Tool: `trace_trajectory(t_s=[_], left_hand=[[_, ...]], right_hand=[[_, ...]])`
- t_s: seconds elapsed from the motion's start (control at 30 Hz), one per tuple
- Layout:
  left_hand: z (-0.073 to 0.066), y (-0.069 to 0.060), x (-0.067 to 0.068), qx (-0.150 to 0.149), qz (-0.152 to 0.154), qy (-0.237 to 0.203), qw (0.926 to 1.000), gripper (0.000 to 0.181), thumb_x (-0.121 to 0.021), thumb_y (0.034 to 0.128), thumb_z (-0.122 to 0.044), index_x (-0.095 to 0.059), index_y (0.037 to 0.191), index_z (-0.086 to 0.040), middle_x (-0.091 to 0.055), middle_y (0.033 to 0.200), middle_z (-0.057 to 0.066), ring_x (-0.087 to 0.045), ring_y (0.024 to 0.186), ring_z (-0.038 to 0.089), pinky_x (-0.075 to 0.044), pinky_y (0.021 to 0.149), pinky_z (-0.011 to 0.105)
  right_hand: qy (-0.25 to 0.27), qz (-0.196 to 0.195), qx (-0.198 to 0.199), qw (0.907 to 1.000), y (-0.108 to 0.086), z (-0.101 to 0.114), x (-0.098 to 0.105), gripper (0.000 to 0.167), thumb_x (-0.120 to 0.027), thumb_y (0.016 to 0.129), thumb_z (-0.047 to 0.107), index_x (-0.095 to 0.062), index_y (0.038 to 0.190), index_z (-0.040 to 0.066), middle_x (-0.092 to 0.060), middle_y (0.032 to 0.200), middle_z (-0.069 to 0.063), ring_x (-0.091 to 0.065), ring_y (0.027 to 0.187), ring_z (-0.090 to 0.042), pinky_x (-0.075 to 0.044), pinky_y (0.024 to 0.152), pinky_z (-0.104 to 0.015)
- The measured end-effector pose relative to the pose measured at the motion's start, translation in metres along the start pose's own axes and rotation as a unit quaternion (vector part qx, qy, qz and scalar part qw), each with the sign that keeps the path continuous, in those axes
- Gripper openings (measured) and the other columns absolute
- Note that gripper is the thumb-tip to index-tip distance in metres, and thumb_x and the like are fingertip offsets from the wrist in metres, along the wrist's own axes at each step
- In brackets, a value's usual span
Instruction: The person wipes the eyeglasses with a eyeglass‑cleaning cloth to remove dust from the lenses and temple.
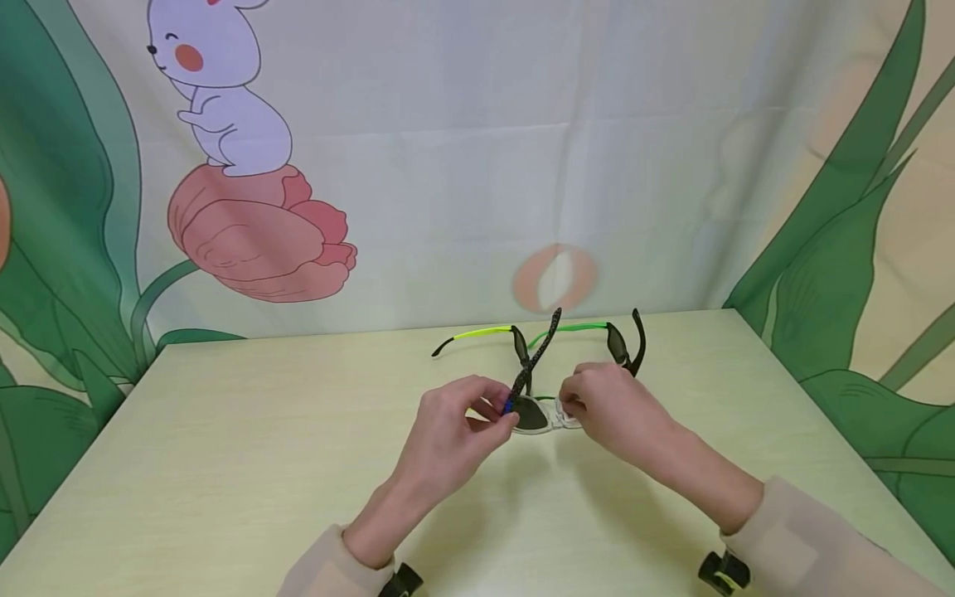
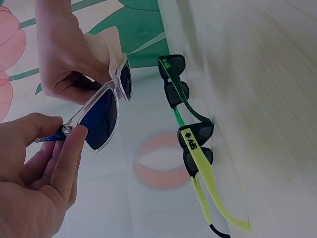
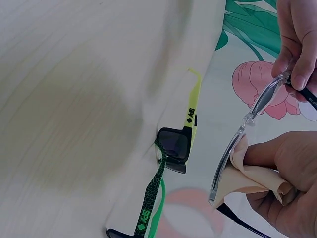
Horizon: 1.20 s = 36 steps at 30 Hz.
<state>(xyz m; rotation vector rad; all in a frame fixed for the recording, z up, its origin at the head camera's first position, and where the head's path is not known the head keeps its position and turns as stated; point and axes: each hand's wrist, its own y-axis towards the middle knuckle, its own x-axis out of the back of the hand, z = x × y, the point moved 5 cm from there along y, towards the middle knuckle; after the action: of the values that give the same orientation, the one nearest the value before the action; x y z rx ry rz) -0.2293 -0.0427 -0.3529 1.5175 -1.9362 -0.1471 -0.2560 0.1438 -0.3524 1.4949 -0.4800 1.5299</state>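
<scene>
Clear-framed sunglasses with dark lenses are held up above the table. My left hand pinches them between thumb and fingers at one hinge, by the blue end of a dark speckled temple. In my right hand is a thin beige cloth, gripped between thumb and fingers. The right wrist view shows this cloth folded against the other lens, covering part of it. In the left wrist view the near lens is uncovered, and the right fingers are partly hidden behind the frame.
Two more pairs of sunglasses stand on the table beyond my hands: one with yellow temples, one with green and black patterned temples. A printed curtain hangs along the table's back edge.
</scene>
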Motion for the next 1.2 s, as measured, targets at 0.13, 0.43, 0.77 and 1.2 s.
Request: trace_trajectory(t_s=[0.13, 0.43, 0.77, 1.2], left_hand=[[0.0, 0.0, 0.0, 0.0, 0.001, 0.001, 1.0, 0.015, -0.078, 0.085, 0.007, -0.073, 0.098, 0.001, -0.068, 0.086, 0.002, -0.07, 0.076, 0.013, -0.061, 0.066, 0.023], [0.0, -0.002, 0.001, 0.002, 0.001, 0.01, 0.9999, 0.015, -0.079, 0.0848, 0.006, -0.073, 0.098, 0.001, -0.068, 0.087, 0.002, -0.07, 0.076, 0.013, -0.06, 0.066, 0.022], [0.002, -0.001, 0.005, 0.003, -0.015, 0.019, 0.9997, 0.015, -0.079, 0.0841, 0.006, -0.074, 0.097, 0.001, -0.069, 0.086, 0.002, -0.07, 0.075, 0.013, -0.06, 0.065, 0.023], [0.006, 0.001, 0.011, 0.015, -0.027, 0.044, 0.9986, 0.014, -0.079, 0.0837, 0.004, -0.074, 0.096, 0.0, -0.069, 0.083, -0.001, -0.069, 0.072, 0.012, -0.06, 0.063, 0.023]], right_hand=[[0.0, 0.001, 0.001, 1.0, 0.0, 0.001, 0.0, 0.021, -0.078, 0.083, -0.008, -0.073, 0.073, 0.01, -0.059, 0.072, 0.004, -0.057, 0.069, -0.011, -0.052, 0.064, -0.026], [-0.036, 0.004, 0.001, 0.9993, -0.001, 0.002, -0.002, 0.03, -0.072, 0.082, -0.013, -0.064, 0.066, 0.01, -0.047, 0.066, 0.004, -0.044, 0.063, -0.013, -0.042, 0.056, -0.025], [-0.088, -0.007, 0.016, 0.996, -0.007, 0.002, -0.002, 0.029, -0.074, 0.083, -0.011, -0.063, 0.068, 0.011, -0.046, 0.068, 0.004, -0.046, 0.065, -0.014, -0.043, 0.05, -0.025], [-0.098, -0.07, 0.14, 0.9828, -0.008, 0.009, 0.005, 0.017, -0.083, 0.08, -0.007, -0.075, 0.085, 0.008, -0.065, 0.083, 0.001, -0.06, 0.079, -0.017, -0.056, 0.065, -0.029]])
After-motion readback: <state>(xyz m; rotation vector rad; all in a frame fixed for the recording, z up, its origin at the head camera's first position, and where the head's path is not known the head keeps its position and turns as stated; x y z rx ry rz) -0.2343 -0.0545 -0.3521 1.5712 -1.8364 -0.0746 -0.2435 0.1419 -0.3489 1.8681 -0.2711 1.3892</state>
